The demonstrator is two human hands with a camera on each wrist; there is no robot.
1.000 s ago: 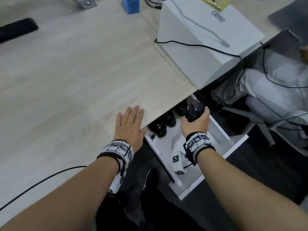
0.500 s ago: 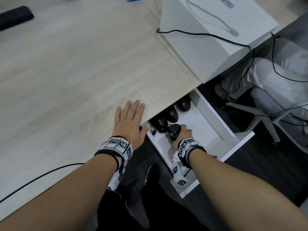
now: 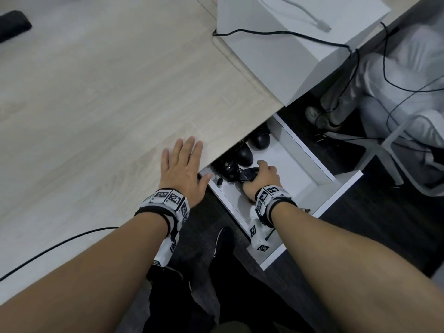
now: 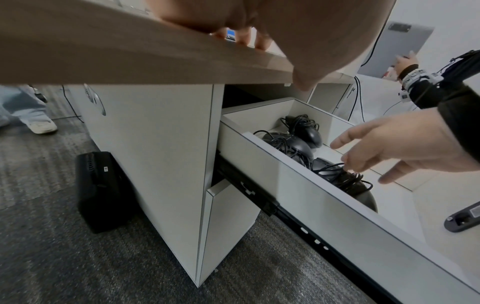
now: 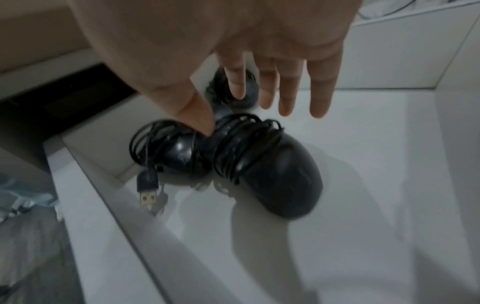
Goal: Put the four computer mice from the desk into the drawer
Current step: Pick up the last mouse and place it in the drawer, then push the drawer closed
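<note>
The right hand (image 5: 207, 41) is now opening — fingers straightening just above the fourth black cord-wrapped mouse (image 5: 272, 174), lying beside three others inside the white drawer (image 3: 322, 179); the open left hand (image 3: 182, 169) is resting flat — likely finishing the task.

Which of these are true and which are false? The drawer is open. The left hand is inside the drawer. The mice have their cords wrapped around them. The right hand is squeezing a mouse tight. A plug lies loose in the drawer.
1. The drawer is open. True.
2. The left hand is inside the drawer. False: it lies flat on the desk.
3. The mice have cords wrapped around them. True, as on the nearest mouse.
4. The right hand is squeezing a mouse tight. False: its fingers are spread over the nearest mouse.
5. A plug lies loose on the drawer floor. True.
</note>
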